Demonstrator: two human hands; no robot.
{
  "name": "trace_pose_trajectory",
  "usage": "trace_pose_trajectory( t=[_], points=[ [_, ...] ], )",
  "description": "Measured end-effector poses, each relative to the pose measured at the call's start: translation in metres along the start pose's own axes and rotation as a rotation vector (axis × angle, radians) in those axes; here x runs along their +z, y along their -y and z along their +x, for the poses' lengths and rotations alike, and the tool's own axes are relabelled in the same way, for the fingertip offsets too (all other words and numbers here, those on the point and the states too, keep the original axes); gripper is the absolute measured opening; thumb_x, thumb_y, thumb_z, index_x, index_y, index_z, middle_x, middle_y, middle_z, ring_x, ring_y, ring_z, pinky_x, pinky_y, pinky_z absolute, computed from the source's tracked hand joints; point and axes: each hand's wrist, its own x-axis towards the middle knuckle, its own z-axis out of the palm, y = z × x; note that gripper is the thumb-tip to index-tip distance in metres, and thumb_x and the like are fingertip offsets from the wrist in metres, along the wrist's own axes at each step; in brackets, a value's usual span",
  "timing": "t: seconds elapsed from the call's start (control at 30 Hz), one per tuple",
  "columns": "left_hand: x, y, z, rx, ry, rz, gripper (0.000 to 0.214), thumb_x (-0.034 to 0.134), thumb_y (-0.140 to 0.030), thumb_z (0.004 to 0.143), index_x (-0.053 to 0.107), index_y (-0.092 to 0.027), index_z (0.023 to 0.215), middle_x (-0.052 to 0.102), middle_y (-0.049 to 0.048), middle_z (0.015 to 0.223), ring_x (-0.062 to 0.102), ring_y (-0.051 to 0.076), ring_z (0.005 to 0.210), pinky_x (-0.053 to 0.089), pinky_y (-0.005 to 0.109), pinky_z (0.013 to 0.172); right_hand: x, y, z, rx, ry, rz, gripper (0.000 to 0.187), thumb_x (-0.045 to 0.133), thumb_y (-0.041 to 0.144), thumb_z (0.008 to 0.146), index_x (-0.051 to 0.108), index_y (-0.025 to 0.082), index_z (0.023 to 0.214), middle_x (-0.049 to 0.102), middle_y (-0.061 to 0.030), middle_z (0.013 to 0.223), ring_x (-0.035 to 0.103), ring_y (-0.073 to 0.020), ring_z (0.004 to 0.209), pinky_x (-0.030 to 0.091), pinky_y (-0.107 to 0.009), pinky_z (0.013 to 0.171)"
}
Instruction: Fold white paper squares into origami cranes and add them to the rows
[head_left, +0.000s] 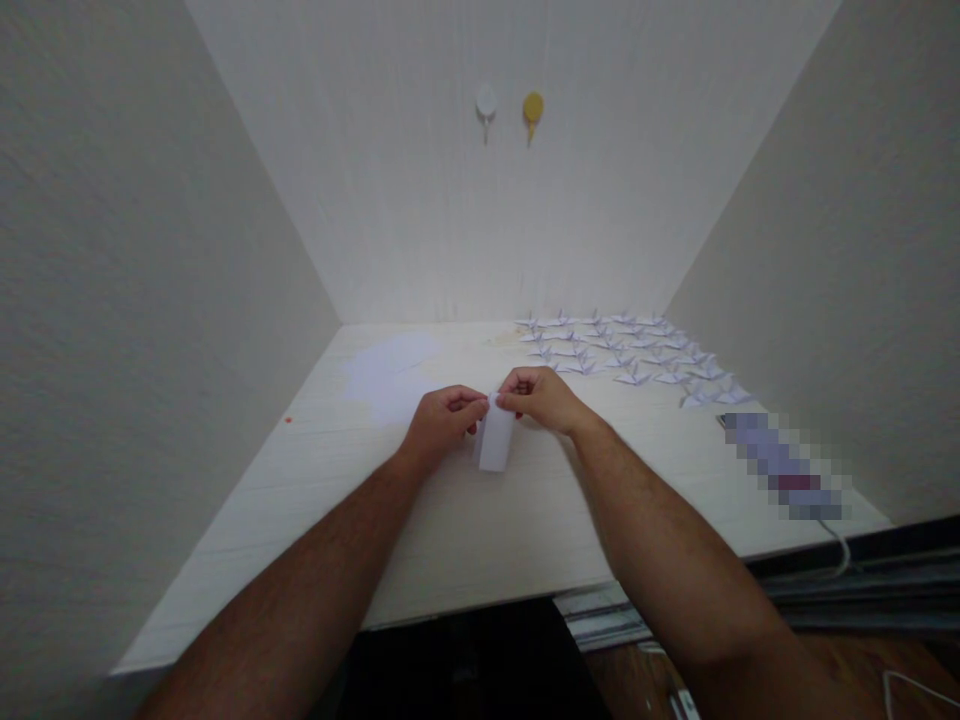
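Both hands meet over the near middle of the table: the left hand and the right hand pinch the upper edge of a folded paper between thumb and fingertips, each closed on its own corner, knuckles almost touching. The folded paper hangs below the fingers as a narrow white strip, its lower end close to the tabletop; contact with the surface cannot be confirmed. Risk, as judged: the grip takes only the top edge, so uneven pressure from either side could pull the layers out of line or set a crooked crease, and a slack pinch could drop the strip. Left of the left hand a small orange speck lies on the table. Just beyond the left hand lie loose white sheets, pale against the surface, their number unclear. Beyond and right of the right hand stand rows of small paper cranes; a wide sweep of the right forearm could knock them. Further right, a blurred object cannot be identified, and a cable runs from it off the table edge. On the far wall hang a white hook and a yellow hook. Fingertips hide the paper's top fold, and both arms are cut off at the bottom of the view.
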Motion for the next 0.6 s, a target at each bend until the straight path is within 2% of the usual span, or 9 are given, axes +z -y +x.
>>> trace_pose_trajectory(
  t=[0.2, 0.4, 0.6],
  points=[
    [0.002, 0.001, 0.0, -0.006, 0.002, -0.014, 0.021, 0.074, -0.033, 0.064, 0.064, -0.016, 0.071, 0.062, -0.0006, 0.054, 0.049, 0.009, 0.043, 0.034, 0.02, 0.042, 0.004, 0.006, 0.0, -0.007, -0.032, 0.029, 0.02, 0.073, 0.029, 0.065, 0.061, 0.015, 0.071, 0.059, 0.0026, 0.059, 0.051, -0.0073, 0.052, 0.04, -0.02, 0.049],
    [0.002, -0.001, 0.0, 0.003, -0.097, -0.058, 0.018, 0.073, -0.029, 0.064, 0.063, -0.016, 0.07, 0.06, -0.0013, 0.05, 0.047, 0.009, 0.041, 0.033, 0.02, 0.042, 0.012, 0.009, 0.001, 0.02, -0.131, 0.145, 0.032, 0.073, 0.031, 0.065, 0.063, 0.017, 0.092, 0.061, 0.0027, 0.064, 0.051, -0.0079, 0.051, 0.042, -0.02, 0.046],
    [0.002, -0.002, 0.001, 0.019, -0.155, -0.1, 0.02, 0.072, -0.031, 0.065, 0.063, -0.015, 0.072, 0.059, -0.0015, 0.048, 0.045, 0.009, 0.04, 0.033, 0.021, 0.042, 0.015, 0.005, 0.001, 0.062, -0.179, 0.094, 0.024, 0.071, 0.037, 0.068, 0.059, 0.016, 0.068, 0.057, 0.0022, 0.055, 0.048, -0.0075, 0.047, 0.037, -0.019, 0.042]
  ],
)
